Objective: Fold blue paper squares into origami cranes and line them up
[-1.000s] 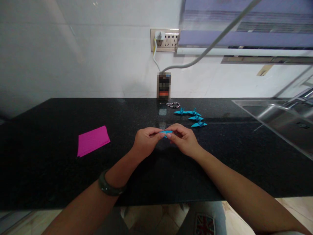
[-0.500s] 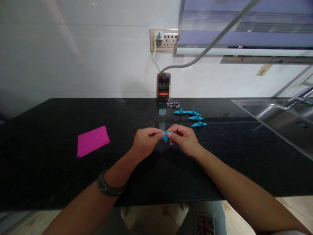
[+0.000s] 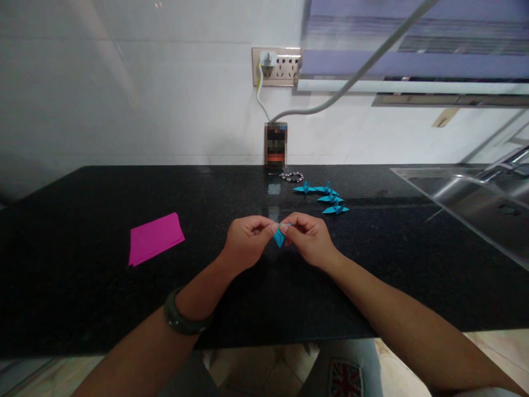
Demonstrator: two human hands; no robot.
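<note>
Between my two hands is a small piece of folded blue paper (image 3: pixel 279 239), its pointed end hanging down toward me. My left hand (image 3: pixel 250 242) pinches its left side between thumb and fingers. On the other side, my right hand (image 3: pixel 309 237) pinches it too, and the two thumbs almost meet on top of the paper. The fingers cover most of its upper part. Several finished blue paper cranes (image 3: pixel 335 209) stand beyond my right hand. A stack of magenta paper sheets (image 3: pixel 156 239) lies to the left of my left hand.
The dark stone countertop (image 3: pixel 103 303) runs back to a white tiled wall. Against that wall leans a phone (image 3: pixel 276 144) with a cable going up, and a beaded strap (image 3: pixel 292 177) lies beside it. A steel sink (image 3: pixel 438 190) is set in at the right.
The thumbs have drawn closer together over the blue paper, and its tip points a little lower. The cranes and magenta sheets have stayed in place.
</note>
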